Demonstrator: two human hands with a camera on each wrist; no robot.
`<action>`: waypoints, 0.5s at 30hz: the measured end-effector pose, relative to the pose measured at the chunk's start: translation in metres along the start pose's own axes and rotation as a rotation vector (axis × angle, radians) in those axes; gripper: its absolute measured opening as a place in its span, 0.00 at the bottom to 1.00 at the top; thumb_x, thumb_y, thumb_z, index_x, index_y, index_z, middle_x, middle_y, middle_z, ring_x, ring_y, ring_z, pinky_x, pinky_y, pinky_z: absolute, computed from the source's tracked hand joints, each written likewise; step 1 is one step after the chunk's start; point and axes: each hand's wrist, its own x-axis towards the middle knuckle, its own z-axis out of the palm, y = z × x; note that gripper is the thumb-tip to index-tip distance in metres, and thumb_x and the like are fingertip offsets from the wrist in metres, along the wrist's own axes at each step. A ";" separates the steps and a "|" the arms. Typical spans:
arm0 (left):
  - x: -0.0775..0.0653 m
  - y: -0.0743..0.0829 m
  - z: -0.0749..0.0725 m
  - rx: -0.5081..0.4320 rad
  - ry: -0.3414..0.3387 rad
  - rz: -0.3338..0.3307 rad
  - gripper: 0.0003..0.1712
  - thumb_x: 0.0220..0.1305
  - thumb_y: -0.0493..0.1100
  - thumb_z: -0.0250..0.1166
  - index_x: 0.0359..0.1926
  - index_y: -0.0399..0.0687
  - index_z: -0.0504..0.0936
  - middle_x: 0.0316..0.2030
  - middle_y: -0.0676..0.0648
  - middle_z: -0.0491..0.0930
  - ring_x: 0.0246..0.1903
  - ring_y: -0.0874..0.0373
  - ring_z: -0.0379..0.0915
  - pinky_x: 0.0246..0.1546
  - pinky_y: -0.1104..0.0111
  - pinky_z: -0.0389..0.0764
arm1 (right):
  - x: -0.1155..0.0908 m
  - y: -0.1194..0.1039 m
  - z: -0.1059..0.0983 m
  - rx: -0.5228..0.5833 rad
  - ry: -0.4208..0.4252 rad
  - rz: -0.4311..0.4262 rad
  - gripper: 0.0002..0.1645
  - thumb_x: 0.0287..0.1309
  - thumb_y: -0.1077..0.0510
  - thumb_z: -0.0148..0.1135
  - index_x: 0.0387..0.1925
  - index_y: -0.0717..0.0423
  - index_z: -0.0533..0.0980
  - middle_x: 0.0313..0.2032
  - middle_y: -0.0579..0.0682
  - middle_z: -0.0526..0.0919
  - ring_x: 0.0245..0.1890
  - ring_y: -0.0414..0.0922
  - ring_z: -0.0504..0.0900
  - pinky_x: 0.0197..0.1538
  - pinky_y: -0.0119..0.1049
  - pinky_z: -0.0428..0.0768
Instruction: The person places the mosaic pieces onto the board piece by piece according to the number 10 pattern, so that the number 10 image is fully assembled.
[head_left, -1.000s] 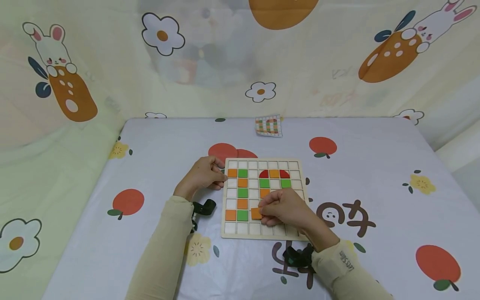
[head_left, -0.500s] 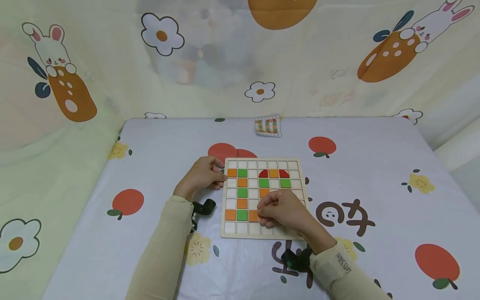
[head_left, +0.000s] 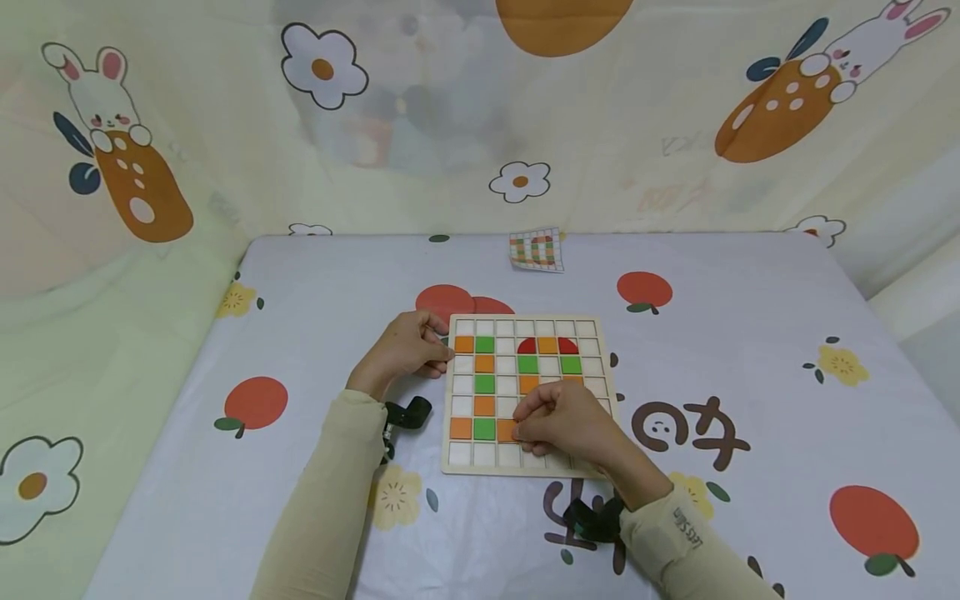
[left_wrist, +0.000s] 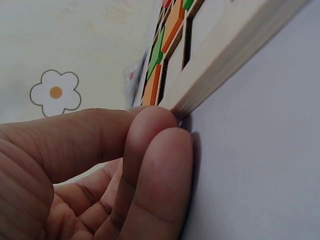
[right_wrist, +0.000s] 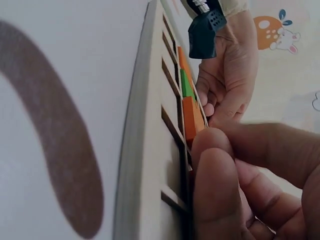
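A square wooden grid board [head_left: 480, 476] lies on the cloth, holding orange and green square tiles and red rounded pieces. My left hand [head_left: 405, 348] holds the board's left edge near the far corner, fingertips right at the rim in the left wrist view. Above the near half of the board, my right hand [head_left: 562, 419] pinches an orange square tile [right_wrist: 192, 120], whose near end the fingertips partly cover. This tile sits in the row beside a green tile [head_left: 485, 430]. Under the right hand, several cells are hidden; a sliver of red shows there in the right wrist view.
A small pattern card [head_left: 536, 250] with a coloured grid stands or lies at the back of the table. The fruit-printed tablecloth [head_left: 750, 333] ends at a patterned curtain [head_left: 420, 200]. Black wrist cameras [head_left: 592, 518] hang by both sleeves.
The orange tile has moved left and down into the cell beside the green tile. My right hand shifted slightly left with it, then stayed there. The left hand has stayed at the board's edge.
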 end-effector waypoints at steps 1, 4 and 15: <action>0.000 0.000 0.000 0.000 0.002 -0.002 0.21 0.64 0.32 0.72 0.55 0.39 0.75 0.35 0.43 0.78 0.25 0.57 0.83 0.29 0.69 0.88 | 0.000 0.000 0.001 -0.024 0.001 -0.010 0.08 0.54 0.67 0.76 0.35 0.63 0.84 0.26 0.54 0.86 0.22 0.45 0.84 0.29 0.32 0.86; 0.001 0.000 0.000 0.003 0.005 -0.007 0.21 0.64 0.32 0.72 0.55 0.39 0.76 0.35 0.43 0.78 0.25 0.58 0.83 0.29 0.69 0.88 | -0.001 -0.002 0.003 -0.088 0.012 -0.027 0.09 0.51 0.67 0.78 0.34 0.60 0.84 0.24 0.52 0.84 0.20 0.45 0.82 0.27 0.31 0.83; 0.001 0.001 0.000 -0.002 0.001 0.000 0.21 0.64 0.31 0.73 0.54 0.39 0.76 0.35 0.43 0.78 0.25 0.58 0.83 0.29 0.69 0.88 | -0.002 -0.005 0.008 -0.144 0.057 -0.025 0.05 0.53 0.68 0.76 0.32 0.59 0.86 0.21 0.51 0.83 0.17 0.44 0.80 0.24 0.30 0.81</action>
